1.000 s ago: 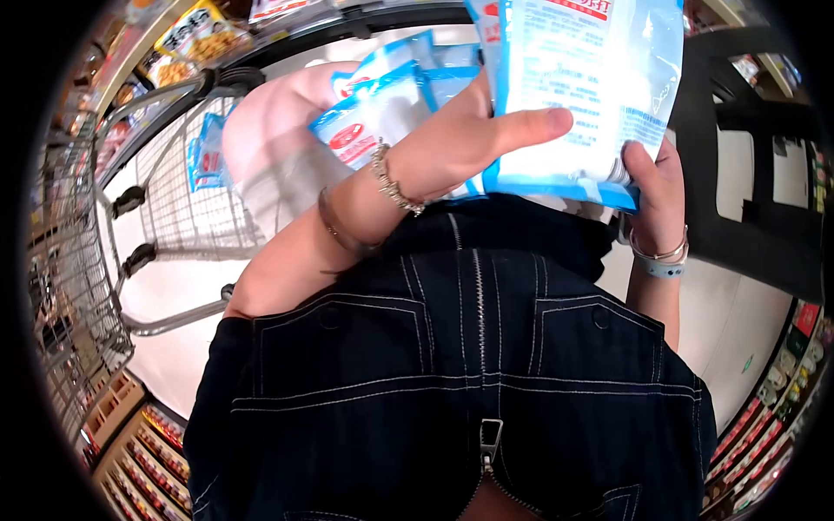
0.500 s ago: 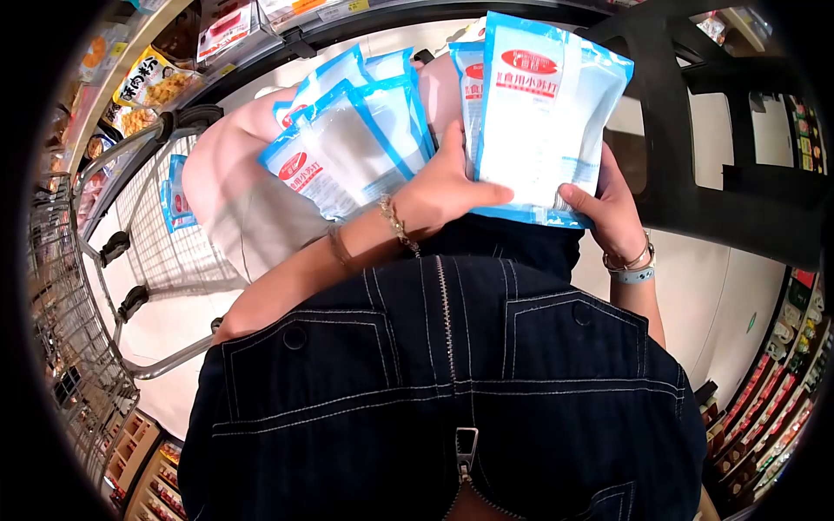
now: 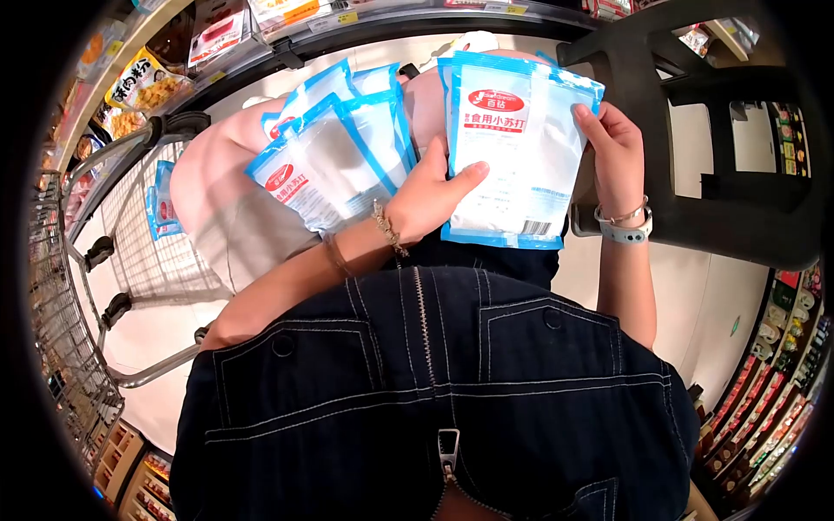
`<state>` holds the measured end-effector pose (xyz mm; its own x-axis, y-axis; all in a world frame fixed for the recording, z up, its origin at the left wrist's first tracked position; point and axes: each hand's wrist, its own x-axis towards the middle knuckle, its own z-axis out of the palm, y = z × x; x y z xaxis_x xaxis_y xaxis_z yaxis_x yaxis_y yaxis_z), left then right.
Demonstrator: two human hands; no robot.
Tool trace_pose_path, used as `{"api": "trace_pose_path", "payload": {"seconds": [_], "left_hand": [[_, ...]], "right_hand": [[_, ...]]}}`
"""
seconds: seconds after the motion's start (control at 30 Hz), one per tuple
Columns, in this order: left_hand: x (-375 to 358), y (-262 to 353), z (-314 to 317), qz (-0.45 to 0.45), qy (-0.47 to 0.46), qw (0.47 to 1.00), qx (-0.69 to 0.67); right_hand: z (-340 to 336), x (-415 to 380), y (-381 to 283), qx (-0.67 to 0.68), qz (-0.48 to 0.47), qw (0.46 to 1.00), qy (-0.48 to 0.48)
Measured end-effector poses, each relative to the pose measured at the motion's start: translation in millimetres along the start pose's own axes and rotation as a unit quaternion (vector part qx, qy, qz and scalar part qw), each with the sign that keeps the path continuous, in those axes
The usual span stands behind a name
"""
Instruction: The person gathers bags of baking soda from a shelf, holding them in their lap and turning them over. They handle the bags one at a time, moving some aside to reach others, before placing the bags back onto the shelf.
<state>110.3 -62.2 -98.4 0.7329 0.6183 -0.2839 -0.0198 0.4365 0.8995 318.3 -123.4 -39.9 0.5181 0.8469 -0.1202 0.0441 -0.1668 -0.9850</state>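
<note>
A white baking soda packet (image 3: 521, 174) with blue edges and a red label stands upright in front of me, with at least one similar packet behind it. My left hand (image 3: 434, 193) grips the packets at the left side, thumb across the front and fingers hidden behind. At the upper right edge, my right hand (image 3: 613, 156) pinches the front packet between thumb and fingers. Several more baking soda packets (image 3: 334, 161) lie fanned on my lap, just left of my left hand. Another blue-edged packet (image 3: 162, 204) is visible past my leg at the left.
A wire shopping cart (image 3: 65, 286) stands along the left side. Shelves with packaged foods (image 3: 148, 82) run across the upper left, and more stocked shelves (image 3: 769, 373) are at lower right. A black frame (image 3: 730, 208) rises beside my right hand.
My right hand has gone from the packets' lower right edge up to the upper right edge. The held packets sit slightly lower in view. The left hand keeps its hold.
</note>
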Motion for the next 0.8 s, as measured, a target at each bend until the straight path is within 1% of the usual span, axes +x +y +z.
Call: {"api": "trace_pose_path", "payload": {"seconds": [0.07, 0.1, 0.13, 0.2, 0.23, 0.33, 0.43, 0.53, 0.63, 0.73, 0.8], "left_hand": [[-1.7, 1.0, 3.5, 0.009, 0.006, 1.0, -0.01], [-2.8, 3.0, 5.7, 0.014, 0.009, 1.0, -0.015], [-4.6, 5.7, 7.4, 0.011, 0.01, 1.0, -0.001], [-7.3, 10.3, 10.0, 0.005, 0.013, 1.0, 0.027], [-4.8, 7.7, 9.4, 0.007, 0.009, 1.0, -0.022], [-5.6, 20.6, 7.8, -0.112, -0.022, 0.99, -0.084], [-4.2, 23.4, 11.5, -0.127, -0.03, 0.983, -0.128], [-1.6, 17.6, 15.6, -0.096, -0.015, 0.981, -0.169], [2.2, 15.7, 17.7, -0.085, -0.004, 0.977, -0.195], [1.7, 18.1, 21.4, -0.092, 0.009, 0.971, -0.219], [-0.8, 17.4, 24.8, -0.082, 0.027, 0.973, -0.212]], "right_hand": [[7.6, 9.3, -1.7, -0.003, 0.001, 1.0, 0.001], [7.3, 17.0, 10.4, 0.014, -0.01, 1.0, 0.003], [14.3, 20.0, 17.7, 0.03, -0.039, 0.999, 0.023], [24.0, 17.0, 21.7, 0.02, -0.036, 0.997, 0.061], [25.0, 20.5, 30.3, 0.014, -0.049, 0.996, 0.077], [26.1, 25.1, 30.8, -0.023, -0.064, 0.994, 0.087], [26.5, 29.3, 34.6, -0.077, -0.08, 0.986, 0.124], [24.7, 33.1, 31.8, -0.112, -0.077, 0.986, 0.1], [18.7, 42.4, 31.6, -0.126, -0.056, 0.987, 0.086], [22.9, 46.5, 30.2, -0.129, -0.072, 0.984, 0.101], [27.7, 40.2, 21.0, -0.259, -0.096, 0.952, 0.129]]}}
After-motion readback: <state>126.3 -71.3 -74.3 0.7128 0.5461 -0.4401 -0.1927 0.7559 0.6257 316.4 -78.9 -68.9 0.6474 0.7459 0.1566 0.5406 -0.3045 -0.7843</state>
